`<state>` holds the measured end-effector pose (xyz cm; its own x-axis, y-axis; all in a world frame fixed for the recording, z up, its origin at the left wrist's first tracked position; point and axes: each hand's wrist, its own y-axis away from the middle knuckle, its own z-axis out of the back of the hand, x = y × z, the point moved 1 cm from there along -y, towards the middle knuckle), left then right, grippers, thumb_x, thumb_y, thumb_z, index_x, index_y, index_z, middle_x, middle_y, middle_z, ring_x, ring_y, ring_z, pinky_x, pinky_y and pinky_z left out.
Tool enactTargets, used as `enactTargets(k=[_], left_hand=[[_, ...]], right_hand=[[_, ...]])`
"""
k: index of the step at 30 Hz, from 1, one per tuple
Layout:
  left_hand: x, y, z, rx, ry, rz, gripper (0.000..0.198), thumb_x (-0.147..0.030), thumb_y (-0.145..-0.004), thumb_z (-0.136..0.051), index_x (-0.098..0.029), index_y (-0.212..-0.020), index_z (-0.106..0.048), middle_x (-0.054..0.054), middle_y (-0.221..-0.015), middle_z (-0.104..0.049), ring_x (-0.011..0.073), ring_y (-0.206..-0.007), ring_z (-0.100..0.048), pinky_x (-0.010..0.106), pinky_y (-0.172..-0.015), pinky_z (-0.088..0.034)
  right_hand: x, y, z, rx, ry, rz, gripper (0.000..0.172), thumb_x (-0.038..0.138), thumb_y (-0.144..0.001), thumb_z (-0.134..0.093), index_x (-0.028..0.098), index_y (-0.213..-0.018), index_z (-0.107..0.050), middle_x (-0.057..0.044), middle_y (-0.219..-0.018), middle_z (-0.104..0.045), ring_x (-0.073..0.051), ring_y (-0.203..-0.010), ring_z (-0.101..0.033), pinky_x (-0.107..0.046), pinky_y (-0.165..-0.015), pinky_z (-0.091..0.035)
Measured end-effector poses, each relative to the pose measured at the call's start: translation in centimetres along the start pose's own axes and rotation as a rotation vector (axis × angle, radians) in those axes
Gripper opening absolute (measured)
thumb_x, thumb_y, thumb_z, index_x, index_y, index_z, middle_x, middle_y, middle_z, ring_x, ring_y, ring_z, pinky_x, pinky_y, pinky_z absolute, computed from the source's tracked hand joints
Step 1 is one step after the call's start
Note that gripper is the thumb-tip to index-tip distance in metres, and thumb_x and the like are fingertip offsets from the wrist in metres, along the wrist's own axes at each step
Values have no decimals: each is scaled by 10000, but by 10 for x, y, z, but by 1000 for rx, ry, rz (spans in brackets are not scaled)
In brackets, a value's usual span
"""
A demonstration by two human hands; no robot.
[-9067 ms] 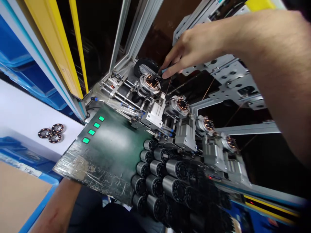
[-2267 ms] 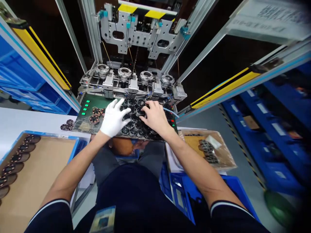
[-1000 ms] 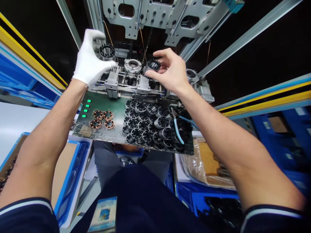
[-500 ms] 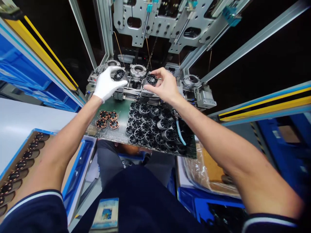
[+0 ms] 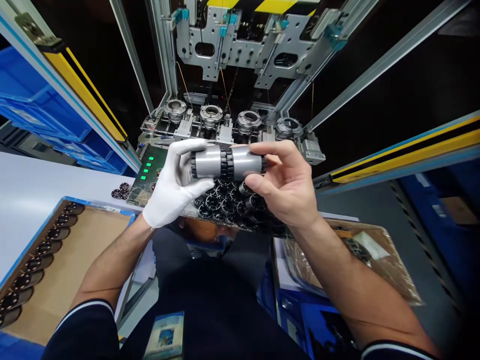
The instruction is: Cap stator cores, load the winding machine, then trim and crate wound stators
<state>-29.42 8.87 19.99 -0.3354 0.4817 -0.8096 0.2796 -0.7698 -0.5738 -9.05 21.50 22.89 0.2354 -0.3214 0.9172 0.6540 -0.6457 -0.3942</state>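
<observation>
My left hand (image 5: 174, 180), in a white glove, is closed around a stator core (image 5: 208, 161), a silvery metal cylinder with black toothed plastic ends. My bare right hand (image 5: 288, 180) grips a second stator core (image 5: 246, 161) of the same kind. Both cylinders lie on their sides end to end, their black rims touching or nearly so. Below them, many more stator cores (image 5: 227, 206) stand packed together on the green work plate (image 5: 139, 192), partly hidden by my hands. Behind my hands runs a row of round metal fixtures (image 5: 211, 116).
A blue-edged tray (image 5: 93, 250) at left holds a line of copper-wound stators (image 5: 41, 262). Several small copper-wound rings (image 5: 122, 190) sit on the white table. Yellow-marked posts (image 5: 86, 95) flank the machine, and a metal plate assembly (image 5: 240, 55) hangs above. Plastic-wrapped cardboard (image 5: 386, 265) is at right.
Both hands have come back from the fixtures towards me, each with a stator core, now turned sideways and brought end to end. Green lights now show at the plate's left.
</observation>
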Motion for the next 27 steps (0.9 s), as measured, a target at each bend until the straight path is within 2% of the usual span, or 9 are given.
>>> enactTargets(k=[3, 5, 12, 16, 18, 19, 23, 25, 27], left_hand=[[-6, 6, -1, 84, 16, 43, 809, -613, -934, -935, -480, -1639, -562, 60, -1629, -694, 388, -1524, -694, 587, -1248, -649], [-10, 11, -3, 128, 21, 66, 739, -535, -953, -940, -449, -1609, -612, 72, -1637, -695, 393, -1559, -665, 618, -1295, -608], [-12, 19, -15, 59, 122, 18, 452, -478, -1029, -869, -431, -1449, -707, 55, -1525, -739, 286, -1443, -748, 481, -1243, -654], [-5, 19, -16, 43, 99, 11, 404, -459, -1032, -866, -383, -1392, -699, 85, -1559, -719, 322, -1511, -702, 558, -1278, -625], [0, 18, -15, 60, 99, 22, 454, -477, -1022, -876, -385, -1421, -680, 93, -1567, -717, 332, -1513, -703, 567, -1274, -628], [3, 18, -13, 71, 105, 30, 505, -486, -1015, -882, -397, -1460, -660, 93, -1571, -718, 331, -1506, -710, 559, -1268, -635], [11, 5, 3, 79, 74, 48, 629, -493, -971, -928, -403, -1523, -639, 78, -1566, -732, 330, -1477, -729, 542, -1248, -651], [12, -14, 19, 74, -28, 27, 615, -489, -943, -951, -363, -1478, -676, 75, -1553, -738, 344, -1451, -736, 560, -1231, -652], [16, -47, 41, 70, -196, -15, 615, -451, -917, -961, -325, -1456, -693, 69, -1528, -749, 348, -1409, -746, 567, -1206, -650]], right_hand=[[2, 11, 7, 32, -69, -51, 705, 485, -802, -1078, 451, -1409, -720, -30, -1320, -822, -347, -1283, -799, -564, -1116, -720], [3, 17, 11, 53, -93, -110, 782, 404, -727, -1127, 426, -1403, -734, -29, -1304, -834, -339, -1270, -810, -534, -1102, -737], [3, 25, 13, 92, -139, -120, 584, 329, -803, -1075, 425, -1282, -755, -8, -1480, -789, -277, -1155, -844, -451, -955, -782], [0, 19, 10, 61, -104, -125, 378, 522, -861, -1020, 381, -1086, -750, -41, -1377, -828, -320, -1217, -820, -531, -1056, -738], [-5, 16, 9, 33, -85, -127, 341, 547, -899, -986, 377, -1082, -755, -41, -1367, -836, -323, -1269, -805, -556, -1134, -699], [-8, 14, 9, 24, -94, -140, 383, 535, -880, -1004, 382, -1129, -757, -39, -1348, -842, -319, -1264, -808, -551, -1139, -696], [-19, 4, 11, 18, -131, -213, 706, 456, -718, -1117, 387, -1308, -735, -18, -1201, -855, -286, -1155, -835, -471, -1049, -729], [-21, -12, 16, 35, -58, -195, 684, 447, -720, -1108, 369, -1294, -745, -19, -1210, -844, -286, -1185, -824, -466, -1067, -721], [-23, -40, 23, 47, 101, -113, 622, 445, -758, -1068, 344, -1285, -756, -33, -1223, -835, -295, -1173, -812, -488, -1058, -714]])
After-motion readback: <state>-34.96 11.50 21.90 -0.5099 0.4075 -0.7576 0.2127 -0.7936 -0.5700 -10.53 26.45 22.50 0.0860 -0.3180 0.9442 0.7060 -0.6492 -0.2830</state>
